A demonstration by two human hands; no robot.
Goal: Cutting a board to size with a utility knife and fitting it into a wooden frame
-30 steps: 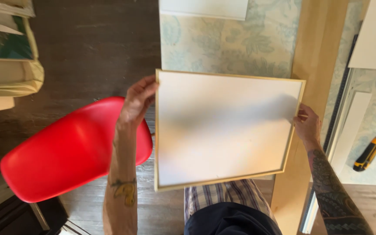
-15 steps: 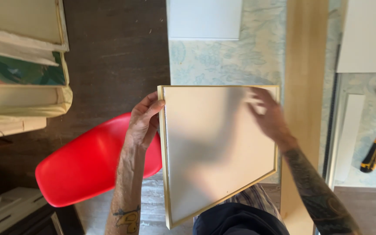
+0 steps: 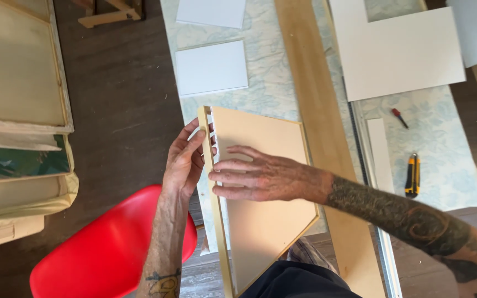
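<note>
Head view: left hand apparently gripping frame edge; right hand flat on backing.

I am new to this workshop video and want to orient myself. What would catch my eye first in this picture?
Most striking is the wooden frame with its tan backing board, held tilted at the centre: the left hand has its grip on the left edge, and the right hand lies flat on the board. A bright red chair glows at the lower left. At the right, a yellow utility knife lies on the patterned table cover.
</note>
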